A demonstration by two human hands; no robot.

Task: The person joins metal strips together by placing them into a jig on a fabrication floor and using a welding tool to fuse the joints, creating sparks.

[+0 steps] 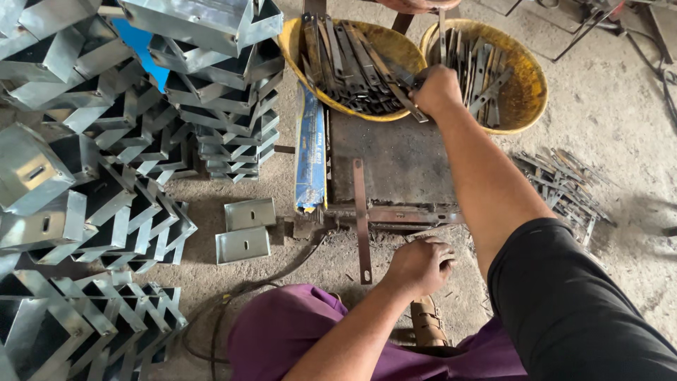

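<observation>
The right hand (437,90) reaches forward between two yellow bowls, its fingers curled around a flat metal strip (403,97) at the rim of the left-hand yellow bowl (290,44); the strip's far end lies among the other dark strips (345,60) heaped in that bowl; the grasp looks closed, though the fingertips are hidden under the knuckles. The right-hand yellow bowl (529,92) sits just beside it, also filled with grey strips, some standing on end; the two rims nearly touch, so the hand has little room between them. The left hand (419,267) rests low, near the front edge of the dark steel plate (395,159), fingers bent down onto the gritty floor; what they pinch, if anything, cannot be told. A long punched strip (362,219) lies across the plate's front edge, overhanging toward the left hand and just beside it. A blue folded wrapper (310,152) lines the plate's left side. Further left, shiny folded sheet-metal boxes (77,212) are stacked high in sharp-cornered zigzag piles, hemming that side; two flat galvanised plates (247,227) lie before them. On the right, loose thin strips (564,187) scatter over bare, dusty concrete, where the floor is most open.
</observation>
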